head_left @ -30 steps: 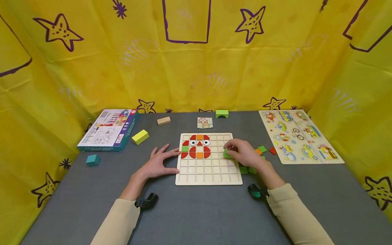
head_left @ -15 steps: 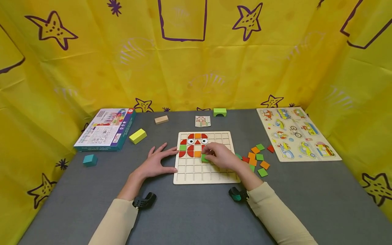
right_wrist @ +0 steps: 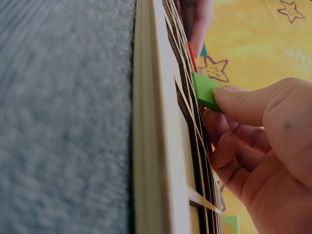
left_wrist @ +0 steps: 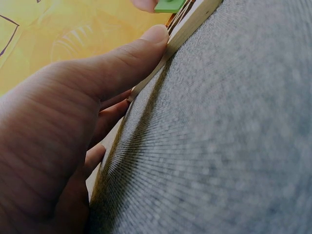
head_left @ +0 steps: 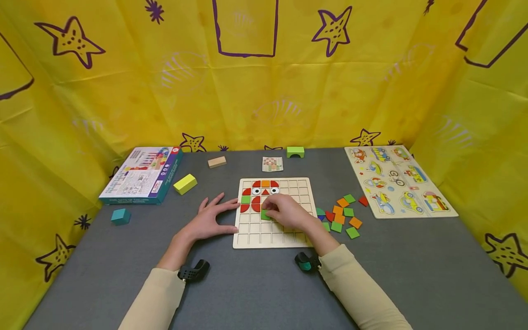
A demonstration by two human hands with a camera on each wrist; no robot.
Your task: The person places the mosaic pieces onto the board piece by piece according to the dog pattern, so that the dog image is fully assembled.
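Observation:
A wooden grid board [head_left: 272, 238] lies on the grey table, with red, orange and green tiles filling part of its upper left. My right hand [head_left: 284, 211] pinches a green square tile [head_left: 265, 215] and holds it tilted at the board's grid, just below the coloured tiles; the right wrist view shows the green tile [right_wrist: 205, 91] between thumb and fingers against the board [right_wrist: 161, 146]. My left hand [head_left: 212, 219] lies flat on the table, fingers straight, with fingertips [left_wrist: 156, 36] touching the board's left edge [left_wrist: 190, 24].
Loose green, orange and red tiles [head_left: 342, 214] lie right of the board. A vehicle puzzle [head_left: 396, 181] sits at far right. A boxed game [head_left: 142, 174], yellow block [head_left: 184, 184], teal cube [head_left: 120, 216], wooden block [head_left: 217, 161], pattern card [head_left: 272, 164] and green arch block [head_left: 295, 151] lie around.
My right hand carried the green tile leftward from the board's right side to a cell below the coloured tiles. The left hand stayed put.

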